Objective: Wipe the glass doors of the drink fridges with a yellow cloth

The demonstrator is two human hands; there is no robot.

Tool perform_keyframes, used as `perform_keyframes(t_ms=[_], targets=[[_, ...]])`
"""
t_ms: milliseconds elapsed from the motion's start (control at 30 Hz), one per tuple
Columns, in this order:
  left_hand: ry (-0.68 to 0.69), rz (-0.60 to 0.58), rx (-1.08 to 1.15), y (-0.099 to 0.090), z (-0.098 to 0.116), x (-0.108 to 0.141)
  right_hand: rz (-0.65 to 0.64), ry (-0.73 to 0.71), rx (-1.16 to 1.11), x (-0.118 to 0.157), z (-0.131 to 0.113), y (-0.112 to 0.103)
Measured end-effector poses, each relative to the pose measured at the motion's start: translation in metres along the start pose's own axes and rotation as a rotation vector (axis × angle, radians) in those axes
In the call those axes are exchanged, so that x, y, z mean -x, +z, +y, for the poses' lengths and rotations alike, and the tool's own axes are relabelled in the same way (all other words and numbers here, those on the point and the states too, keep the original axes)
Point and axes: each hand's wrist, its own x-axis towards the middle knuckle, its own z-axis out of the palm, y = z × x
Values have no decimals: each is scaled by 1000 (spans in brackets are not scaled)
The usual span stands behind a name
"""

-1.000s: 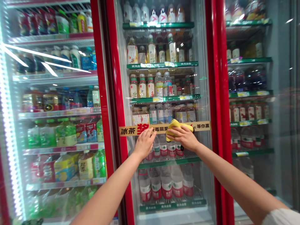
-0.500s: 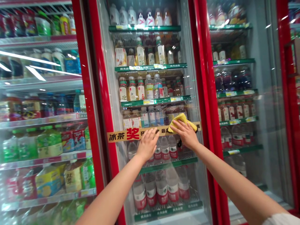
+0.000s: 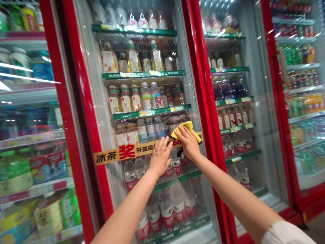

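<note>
Here, the yellow cloth (image 3: 191,126) lies beneath the right hand (image 3: 190,144).

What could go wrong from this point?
The yellow cloth under the right hand overlaps the printed strip, so rubbing there might lift the strip's edge. The bare left hand, fingers spread, appears to rest against the strip and glass door, so it could leave fingerprints.

Lighting uneven. White glare streaks (image 3: 16,67) cross the upper shelves of the left cooler (image 3: 69,118); green bottles (image 3: 15,176) lower down blurred. Glossy highlights along red door frame (image 3: 86,101). Central green shelf strip (image 3: 162,110) sharper.
</note>
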Motion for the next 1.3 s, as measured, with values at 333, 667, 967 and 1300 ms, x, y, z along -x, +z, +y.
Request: perform_keyframes(t_ms=[333,667,967,1300], targets=[[-24,-8,18,13,20,-6,158,285,45,43,23,16],[-40,-18,51,15,27,-3,48,339,103,37,41,-1],[-28,-100,37,16,22,28,42,408,35,117,32,30],[-41,-112,43,11,9,63,-131,122,16,124,29,18]])
